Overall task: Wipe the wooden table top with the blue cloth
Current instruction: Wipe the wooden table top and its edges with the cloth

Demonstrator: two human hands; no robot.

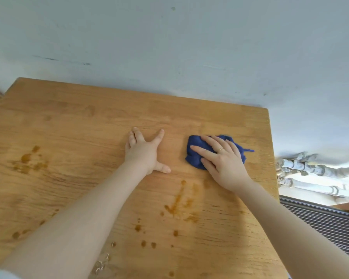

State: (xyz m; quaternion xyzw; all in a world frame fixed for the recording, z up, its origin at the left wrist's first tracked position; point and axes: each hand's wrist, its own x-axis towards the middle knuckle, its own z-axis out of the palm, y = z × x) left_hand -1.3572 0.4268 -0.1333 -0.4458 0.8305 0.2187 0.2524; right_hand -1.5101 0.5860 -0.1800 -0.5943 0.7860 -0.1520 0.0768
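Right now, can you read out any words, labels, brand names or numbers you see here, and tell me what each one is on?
None: there is no readable text in this view.
The table shows only wood grain and brown stains.
The blue cloth under the right hand has no visible tag or print.
The wall and pipes carry no lettering.

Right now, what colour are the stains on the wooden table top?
Orange-brown stains on the light wooden table top, clearest in the head view.
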